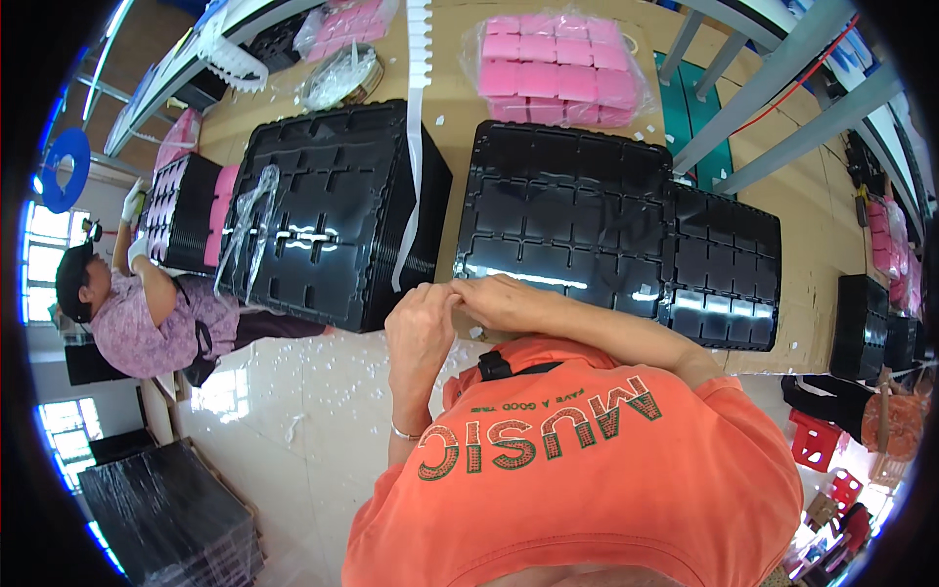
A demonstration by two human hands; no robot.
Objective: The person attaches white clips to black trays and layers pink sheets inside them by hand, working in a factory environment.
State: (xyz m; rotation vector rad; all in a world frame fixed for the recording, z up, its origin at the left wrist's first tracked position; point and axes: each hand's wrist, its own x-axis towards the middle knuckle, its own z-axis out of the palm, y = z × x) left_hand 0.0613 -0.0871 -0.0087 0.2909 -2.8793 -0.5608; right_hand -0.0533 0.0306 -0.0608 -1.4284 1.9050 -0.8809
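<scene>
Black, glossy moulded-plastic trays [562,220] sit stacked on the tan workbench [460,147] just beyond your hands, a second stack [337,210] to their left with a white notched strip [415,147] draped over it. Your left hand [421,328] and right hand [509,301] meet at the fingertips by the near edge, pinching something too small to make out. Thin and stiff, those trays probably flex and slip; take them by the rim. Pink blocks in a clear bag [558,68] lie further back.
</scene>
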